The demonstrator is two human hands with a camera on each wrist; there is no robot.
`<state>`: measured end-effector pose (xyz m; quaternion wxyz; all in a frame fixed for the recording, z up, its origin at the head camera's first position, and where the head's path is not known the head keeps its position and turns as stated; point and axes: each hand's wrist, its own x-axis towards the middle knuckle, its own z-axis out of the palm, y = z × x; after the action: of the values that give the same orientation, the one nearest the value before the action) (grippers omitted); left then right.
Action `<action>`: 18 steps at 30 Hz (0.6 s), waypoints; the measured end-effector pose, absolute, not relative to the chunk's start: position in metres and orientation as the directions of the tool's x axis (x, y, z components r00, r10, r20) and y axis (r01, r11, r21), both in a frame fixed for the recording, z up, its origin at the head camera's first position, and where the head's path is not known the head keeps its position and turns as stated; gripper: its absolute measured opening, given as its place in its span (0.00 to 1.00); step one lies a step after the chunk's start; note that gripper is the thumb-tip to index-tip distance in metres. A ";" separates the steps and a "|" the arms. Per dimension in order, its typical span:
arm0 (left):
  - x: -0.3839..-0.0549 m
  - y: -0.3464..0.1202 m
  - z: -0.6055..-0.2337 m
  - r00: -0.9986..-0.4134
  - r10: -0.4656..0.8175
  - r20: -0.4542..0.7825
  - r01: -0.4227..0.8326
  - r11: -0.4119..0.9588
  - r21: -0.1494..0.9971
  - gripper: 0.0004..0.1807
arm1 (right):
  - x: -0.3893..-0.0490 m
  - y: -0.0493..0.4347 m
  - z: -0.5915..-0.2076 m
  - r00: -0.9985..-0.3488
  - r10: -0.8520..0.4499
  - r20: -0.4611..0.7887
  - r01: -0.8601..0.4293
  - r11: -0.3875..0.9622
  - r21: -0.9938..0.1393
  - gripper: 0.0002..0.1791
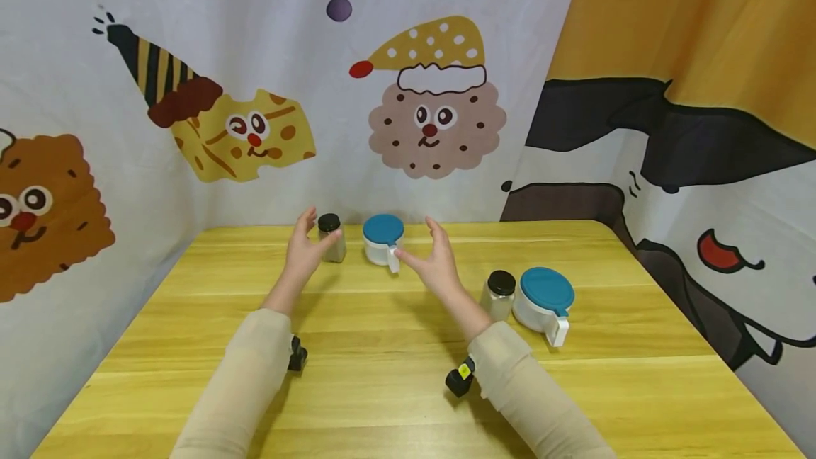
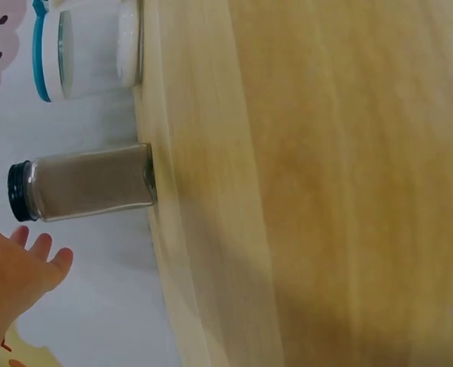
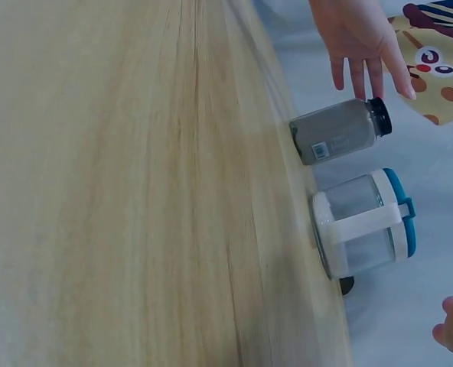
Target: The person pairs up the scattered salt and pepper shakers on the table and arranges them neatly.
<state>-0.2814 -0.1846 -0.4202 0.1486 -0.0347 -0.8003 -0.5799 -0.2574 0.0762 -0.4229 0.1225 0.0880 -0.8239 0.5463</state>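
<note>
My left hand (image 1: 304, 250) is held up with thumb and fingers spread, just left of a clear spice jar (image 1: 333, 246) with a black lid. Grey-brown powder fills this jar (image 2: 92, 181) in the left wrist view. My right hand (image 1: 438, 268) is raised too, its thumb stretched toward the white handle of a clear seasoning pot (image 1: 382, 239) with a blue lid. From the right wrist, a gap shows between the right hand's fingertips (image 3: 439, 333) and this pot (image 3: 360, 223), which has something white at its bottom. Neither hand holds anything.
On the right side of the wooden table (image 1: 370, 388) stand a second black-lidded jar (image 1: 499, 295), partly behind my right forearm, and a second blue-lidded pot (image 1: 545, 299) beside it. A cartoon-printed curtain (image 1: 268, 34) hangs behind the table's far edge.
</note>
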 end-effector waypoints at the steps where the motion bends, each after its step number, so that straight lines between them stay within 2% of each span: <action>1: -0.282 -0.185 -0.420 -0.954 -0.120 0.275 0.224 0.324 0.919 0.47 | -0.258 0.075 -0.423 -0.955 -0.014 0.295 -0.277 0.388 -0.879 0.50; 18: -0.294 -0.186 -0.426 -0.960 -0.131 0.246 0.193 0.323 0.926 0.46 | -0.270 0.067 -0.432 -0.967 -0.053 0.250 -0.249 0.412 -0.877 0.53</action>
<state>-0.2942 -0.1862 -0.4255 0.1394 -0.0193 -0.8013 -0.5815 -0.2700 0.0672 -0.4325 0.0916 0.0903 -0.8352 0.5347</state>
